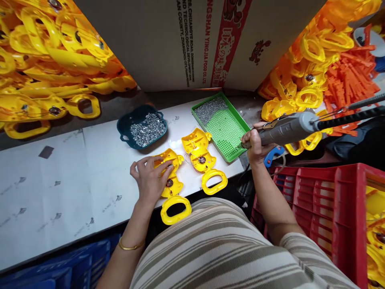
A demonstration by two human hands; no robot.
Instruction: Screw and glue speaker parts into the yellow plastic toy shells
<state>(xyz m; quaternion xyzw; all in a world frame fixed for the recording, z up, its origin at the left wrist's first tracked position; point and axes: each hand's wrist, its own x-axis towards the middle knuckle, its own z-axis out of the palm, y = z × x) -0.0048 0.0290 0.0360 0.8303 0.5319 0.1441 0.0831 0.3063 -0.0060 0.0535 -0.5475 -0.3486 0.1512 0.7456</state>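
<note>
clasping a grey driver (284, 130) in right hand (256, 145), touching a yellow shell (177, 186) with left hand (150, 176), unclear whether gripping; probably light, stiff, best taken by the edge.

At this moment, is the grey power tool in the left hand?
No, the right hand grips the grey power tool, while the left hand touches a yellow part.

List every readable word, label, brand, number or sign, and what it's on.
Cardboard box, red print: "NGSHAN YINGJIA FOOD CO., LTD."; start cut off.
Box, black: "CHUANGYE ROAD, DONGSHAN ECONOMIC"; preceding number unclear.
Box, black: "TECHNOLOGICAL DEVELOPMENT ZONE".
Box, black: "COUNTY, ZHANGZHOU CITY, FUJIAN".
Box's red band: "の味"; other characters unclear.
White worktop: repeated marks, too small to read.
</note>
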